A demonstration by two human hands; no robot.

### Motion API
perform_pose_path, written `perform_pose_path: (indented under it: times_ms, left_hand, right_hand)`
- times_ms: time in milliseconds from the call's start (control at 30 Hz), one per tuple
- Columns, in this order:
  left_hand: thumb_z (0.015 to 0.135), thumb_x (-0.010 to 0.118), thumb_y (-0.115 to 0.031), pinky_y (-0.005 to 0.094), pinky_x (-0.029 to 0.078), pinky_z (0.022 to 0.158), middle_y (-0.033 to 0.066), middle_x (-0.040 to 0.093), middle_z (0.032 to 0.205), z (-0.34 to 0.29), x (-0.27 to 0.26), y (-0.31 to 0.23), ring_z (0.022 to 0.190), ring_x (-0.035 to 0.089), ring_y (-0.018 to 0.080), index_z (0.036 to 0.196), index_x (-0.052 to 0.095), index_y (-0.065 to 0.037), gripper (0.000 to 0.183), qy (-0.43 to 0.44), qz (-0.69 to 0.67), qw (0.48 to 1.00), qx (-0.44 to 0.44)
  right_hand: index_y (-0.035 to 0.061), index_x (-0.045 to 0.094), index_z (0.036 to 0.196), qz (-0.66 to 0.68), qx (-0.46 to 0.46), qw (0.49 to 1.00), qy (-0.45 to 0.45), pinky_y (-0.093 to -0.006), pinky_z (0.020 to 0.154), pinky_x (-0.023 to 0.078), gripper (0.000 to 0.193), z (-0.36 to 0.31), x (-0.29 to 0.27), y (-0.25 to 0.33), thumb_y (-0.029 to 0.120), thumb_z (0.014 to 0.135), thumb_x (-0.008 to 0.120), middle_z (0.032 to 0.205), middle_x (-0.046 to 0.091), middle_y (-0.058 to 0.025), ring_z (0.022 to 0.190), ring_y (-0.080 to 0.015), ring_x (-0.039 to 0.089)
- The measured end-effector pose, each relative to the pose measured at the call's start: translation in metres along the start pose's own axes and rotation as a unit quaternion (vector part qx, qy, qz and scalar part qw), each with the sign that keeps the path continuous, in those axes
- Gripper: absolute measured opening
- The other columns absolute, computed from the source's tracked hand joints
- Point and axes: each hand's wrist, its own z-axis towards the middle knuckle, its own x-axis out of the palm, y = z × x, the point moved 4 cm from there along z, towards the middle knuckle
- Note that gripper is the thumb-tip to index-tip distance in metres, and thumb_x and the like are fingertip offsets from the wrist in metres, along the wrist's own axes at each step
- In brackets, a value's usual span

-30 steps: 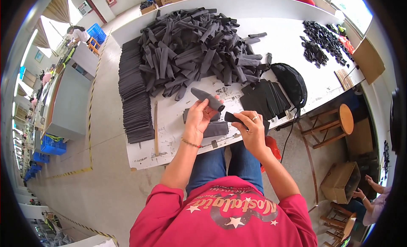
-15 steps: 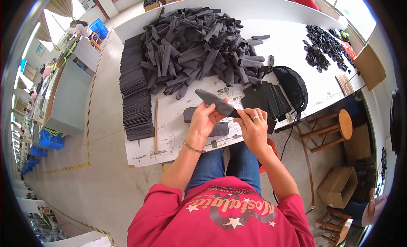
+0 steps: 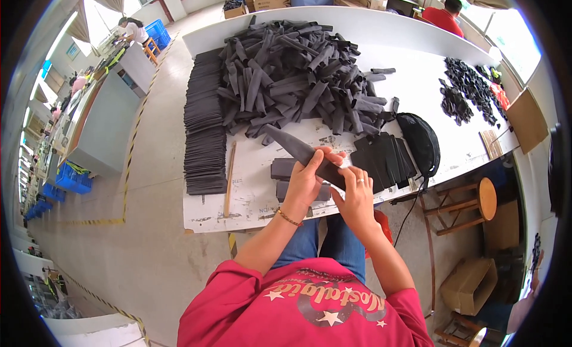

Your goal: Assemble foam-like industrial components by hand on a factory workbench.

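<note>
Head view: left grip (image 3: 306,181) wrapped round dark sleeve (image 3: 291,145); right grip (image 3: 357,201) at its end, hold unclear; seemingly mid-filling, next wanting even pushing

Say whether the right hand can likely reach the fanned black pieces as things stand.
Probably yes: the right hand is close beside the fanned black pieces with nothing visibly between, though its fingers are at the dark tube.
</note>
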Motion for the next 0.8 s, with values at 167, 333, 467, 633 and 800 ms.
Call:
perform_pose_path:
  times_ms: [167,333,467,633,800]
  left_hand:
    - [0.101,0.051,-0.024,0.0421,0.045,0.099,0.0115,0.067,0.09,-0.002,0.002,0.005,0.111,0.061,0.0316,0.109,0.058,-0.003,0.024,0.01,-0.017,1.0,0.025]
    - [0.101,0.051,-0.026,0.0411,0.047,0.098,0.0107,0.066,0.088,-0.002,-0.01,-0.007,0.112,0.061,0.0307,0.114,0.054,-0.002,0.027,-0.028,0.0,1.0,0.01]
    - [0.101,0.051,-0.025,0.0404,0.048,0.097,0.0105,0.066,0.089,-0.001,-0.01,0.0,0.112,0.061,0.0303,0.116,0.053,-0.001,0.028,-0.005,-0.032,0.999,0.017]
    - [0.1,0.052,-0.023,0.0391,0.048,0.097,0.0114,0.067,0.091,-0.013,-0.003,0.009,0.112,0.061,0.0297,0.11,0.056,-0.001,0.025,-0.084,-0.091,0.992,-0.001]
    - [0.1,0.052,-0.026,0.0389,0.048,0.096,0.0112,0.068,0.092,-0.006,-0.018,-0.015,0.113,0.06,0.0295,0.107,0.057,-0.004,0.023,-0.077,-0.055,0.995,0.036]
  right_hand:
    - [0.0014,0.05,0.105,0.09,-0.051,0.995,0.003,-0.0449,0.08,0.048,0.036,-0.004,0.013,-0.001,-0.001,0.075,0.07,0.104,0.056,-0.0183,0.092,-0.0392,0.056]
    - [0.001,0.05,0.104,0.107,-0.071,0.991,0.027,-0.0451,0.08,0.048,0.034,0.003,0.007,0.006,-0.002,0.075,0.068,0.103,0.056,-0.0179,0.09,-0.0386,0.056]
    - [-0.0012,0.049,0.106,0.085,-0.111,0.989,0.039,-0.0445,0.082,0.047,0.035,0.007,0.011,0.007,0.001,0.077,0.068,0.105,0.055,-0.0189,0.093,-0.0371,0.055]
    - [0.0001,0.05,0.104,0.099,-0.117,0.988,0.031,-0.0451,0.082,0.047,0.034,0.015,0.029,0.014,0.003,0.077,0.069,0.105,0.056,-0.0187,0.092,-0.0382,0.055]
    - [0.0017,0.051,0.102,0.053,-0.061,0.994,0.08,-0.0447,0.08,0.048,0.033,0.009,0.011,0.014,0.003,0.076,0.072,0.106,0.055,-0.0183,0.093,-0.04,0.056]
